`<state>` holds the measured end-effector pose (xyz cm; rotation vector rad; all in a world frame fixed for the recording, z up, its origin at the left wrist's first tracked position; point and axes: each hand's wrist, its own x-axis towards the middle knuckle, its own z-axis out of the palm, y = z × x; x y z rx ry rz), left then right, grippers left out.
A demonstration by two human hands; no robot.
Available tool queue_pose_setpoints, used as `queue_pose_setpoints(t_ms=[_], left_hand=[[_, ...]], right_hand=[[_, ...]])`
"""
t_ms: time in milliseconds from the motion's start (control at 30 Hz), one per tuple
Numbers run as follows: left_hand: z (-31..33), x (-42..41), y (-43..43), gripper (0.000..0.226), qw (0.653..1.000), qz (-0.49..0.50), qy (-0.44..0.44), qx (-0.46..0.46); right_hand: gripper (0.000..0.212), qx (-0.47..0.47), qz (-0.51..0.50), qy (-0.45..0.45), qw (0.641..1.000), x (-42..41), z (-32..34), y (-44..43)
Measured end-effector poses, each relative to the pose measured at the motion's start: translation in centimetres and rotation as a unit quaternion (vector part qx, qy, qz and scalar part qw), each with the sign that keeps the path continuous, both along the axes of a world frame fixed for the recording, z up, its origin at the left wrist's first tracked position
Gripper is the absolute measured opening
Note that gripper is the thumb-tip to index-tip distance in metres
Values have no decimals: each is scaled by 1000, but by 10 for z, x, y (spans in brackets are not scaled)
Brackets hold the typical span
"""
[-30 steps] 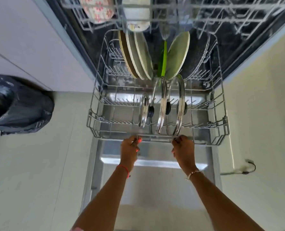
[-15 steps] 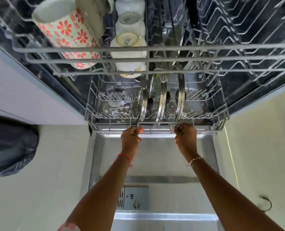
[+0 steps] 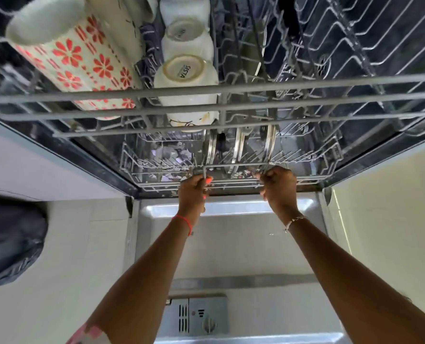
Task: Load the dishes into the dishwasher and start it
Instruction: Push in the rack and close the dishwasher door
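Observation:
The lower rack of the dishwasher sits almost fully inside the tub, with three steel pot lids standing upright in its front row. My left hand grips the left end of the rack's front wire handle. At the handle's right end my right hand holds the same wire. Above, the upper rack sticks out toward me and holds a red-flowered mug and white cups turned upside down. The plates at the back are hidden.
The open dishwasher door lies flat below my arms, its detergent dispenser near the bottom edge. A dark bin bag stands on the floor at the left. White cabinet fronts flank the machine on both sides.
Both hands have pushed the lower rack inward, from fully pulled out to nearly inside. The plates at the back have gone out of sight under the upper rack.

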<state>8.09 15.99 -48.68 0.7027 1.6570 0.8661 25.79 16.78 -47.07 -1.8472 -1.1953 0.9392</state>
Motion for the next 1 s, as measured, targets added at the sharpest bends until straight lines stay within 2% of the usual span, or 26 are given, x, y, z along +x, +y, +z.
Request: queue_pose_setpoints(t_ms=[233,300,367,433,467,600,733,867,933,1000], left_hand=[[19,-2,-14,15,998,-41,-6,44],[25,-3,-30,24,997,-28,-29,63],[28,-4,-57,27,997,-2,-37,73],[30,-4,-86,25,998,20,-19,54],[31,-4,-104,23,999,22,-12,44],[33,1,-183,23,999,26,-20,24],[26,13,-290,29,1000,20,-6,-4],[11,30,-405,49,994,-60,88,-40],[3,38,-461,55,990,-78,106,-43],[-6,47,-516,48,992,-60,91,-66]], right_hand=[[9,-37,-38,56,997,0,10,-6],[10,-41,-33,44,998,-1,12,-19],[20,-35,-45,34,998,-1,11,-43],[9,-59,-36,34,997,1,10,-75],[7,-74,-20,27,997,3,12,-96],[35,-98,66,-75,990,13,12,-180],[50,-138,113,-62,982,18,24,-288],[67,-135,189,-93,968,24,9,-399],[70,-133,226,-97,960,27,-2,-450],[63,-150,231,-72,959,28,-11,-502]])
